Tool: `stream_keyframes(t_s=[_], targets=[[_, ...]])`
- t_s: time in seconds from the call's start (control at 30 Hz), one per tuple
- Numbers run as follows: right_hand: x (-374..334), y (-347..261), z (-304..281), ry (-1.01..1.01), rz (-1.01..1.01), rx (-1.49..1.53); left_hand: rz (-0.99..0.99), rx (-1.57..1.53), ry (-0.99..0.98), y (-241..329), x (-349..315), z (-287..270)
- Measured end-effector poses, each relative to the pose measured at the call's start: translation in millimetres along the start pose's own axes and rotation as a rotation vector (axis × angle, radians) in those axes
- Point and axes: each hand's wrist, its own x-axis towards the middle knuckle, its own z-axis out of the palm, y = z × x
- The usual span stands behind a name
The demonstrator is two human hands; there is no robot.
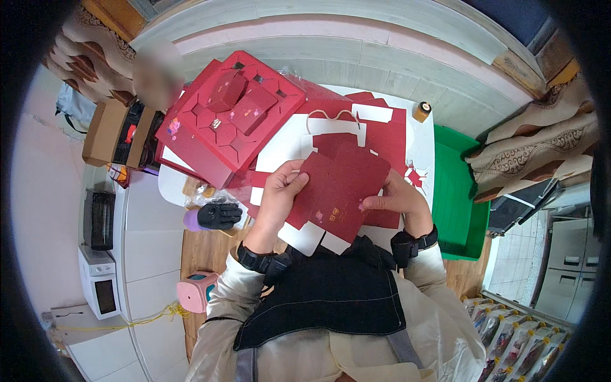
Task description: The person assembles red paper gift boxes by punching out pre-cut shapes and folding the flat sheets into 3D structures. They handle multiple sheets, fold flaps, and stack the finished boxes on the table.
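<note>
Both hands hold a dark red cardboard box blank (347,181) with white-backed flaps and small printed flowers, raised over the table in front of my apron. My left hand (284,194) pinches its left edge between thumb and fingers. On the right edge, my right hand (401,202) has its thumb on the front face, with most of its fingers hidden behind. More red and white card sheets (386,137) lie beneath and beyond it. A beige cord (332,116) rests on a white flap there.
At the far left of the white table (420,143), a red tray (223,135) carries two small red boxes (256,108). A black and purple glove (219,215) lies at the left edge. Paper scraps (415,177) and an amber bottle (422,111) are right, beside a green crate (459,210).
</note>
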Motion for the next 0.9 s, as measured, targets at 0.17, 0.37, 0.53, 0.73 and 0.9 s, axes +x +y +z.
stream_keyframes(t_s=[0.17,0.37,0.53,0.73,0.9], targets=[[4.5,9.0,-1.7,0.055,-0.274,-0.395,0.053,0.3,-0.097,-7.9,-0.1,-0.5],[7.2,1.8,9.8,0.069,-0.423,-0.544,0.131,0.527,-0.289,-12.4,-11.9,7.1],[15.6,9.0,20.7,0.181,-0.474,-0.61,0.152,0.593,-0.314,-18.7,-9.6,10.9],[24.5,10.6,49.0,0.508,-0.519,-0.178,0.203,0.187,-0.008,-16.1,-13.1,24.2],[24.4,19.0,50.8,0.458,-0.441,-0.11,0.16,0.135,0.003,-25.1,-12.6,18.9]])
